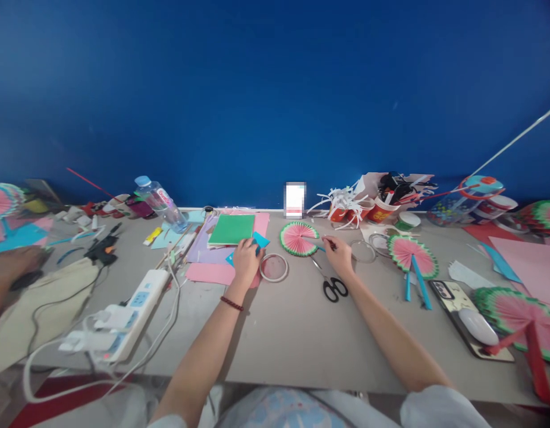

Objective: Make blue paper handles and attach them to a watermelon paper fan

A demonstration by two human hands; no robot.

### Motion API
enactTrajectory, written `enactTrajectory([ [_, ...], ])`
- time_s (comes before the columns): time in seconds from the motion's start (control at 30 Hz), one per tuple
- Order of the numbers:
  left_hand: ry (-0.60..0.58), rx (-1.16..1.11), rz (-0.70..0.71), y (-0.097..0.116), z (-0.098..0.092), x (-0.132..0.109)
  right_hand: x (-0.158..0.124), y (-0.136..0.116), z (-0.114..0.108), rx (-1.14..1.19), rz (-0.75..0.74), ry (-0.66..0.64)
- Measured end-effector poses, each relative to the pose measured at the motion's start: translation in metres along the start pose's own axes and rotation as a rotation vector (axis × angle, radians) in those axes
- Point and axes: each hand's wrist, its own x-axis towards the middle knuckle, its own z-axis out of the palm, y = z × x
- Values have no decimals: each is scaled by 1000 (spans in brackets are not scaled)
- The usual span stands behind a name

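Note:
My left hand [247, 261] is closed on a piece of blue paper [260, 240] at the edge of a green paper stack [233, 229]. To its right lies a roll of clear tape [273, 267]. My right hand [339, 255] pinches at the right side of a round pleated paper fan [297, 239], pink with a green rim. A bluish strip runs from the fan's gap into the fingers, which partly hide it. Black-handled scissors [335, 289] lie just below that hand, with another tape roll [363, 251] to its right.
At left are a power strip [138, 315] with cables, a water bottle [163, 205] and a glue gun [104, 248]. Another person's arm [16, 270] rests at far left. Finished fans [412, 257], a phone [445, 291], a mouse [478, 326] and cups [382, 211] stand right.

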Motion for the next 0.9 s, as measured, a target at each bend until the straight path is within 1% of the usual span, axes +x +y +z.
enactTrajectory([
  [0.07,12,-53,8,4,-3,1,0,0,0,1,-1,7],
  [0.17,120,-208,-40,10,-12,4,0,0,0,-1,-17,25],
  [0.2,170,-285,-81,12,-16,6,0,-1,-1,0,-25,33],
  [0.23,191,-368,-119,13,-21,8,0,-2,-1,0,-33,45],
  [0.33,324,-656,-294,18,-34,15,3,-10,-5,0,-37,79],
  [0.4,339,-845,-400,22,-38,19,6,-22,-9,36,-10,61],
  [0.43,315,-932,-455,24,-39,21,7,-30,-10,77,9,14],
  [0.47,277,-1024,-508,27,-40,23,8,-39,-11,132,25,-62],
  [0.53,178,-1228,-588,35,-39,29,10,-58,-12,244,37,-282],
  [0.57,133,-1330,-609,40,-38,32,11,-68,-11,288,51,-366],
  [0.63,101,-1472,-622,51,-37,39,13,-85,-8,371,59,-477],
  [0.73,39,-1619,-594,66,-38,50,17,-99,-2,503,116,-600],
  [0.8,23,-1673,-579,72,-37,55,18,-102,1,580,192,-617],
  [0.9,27,-1695,-546,76,-33,57,18,-101,2,704,272,-631],
])
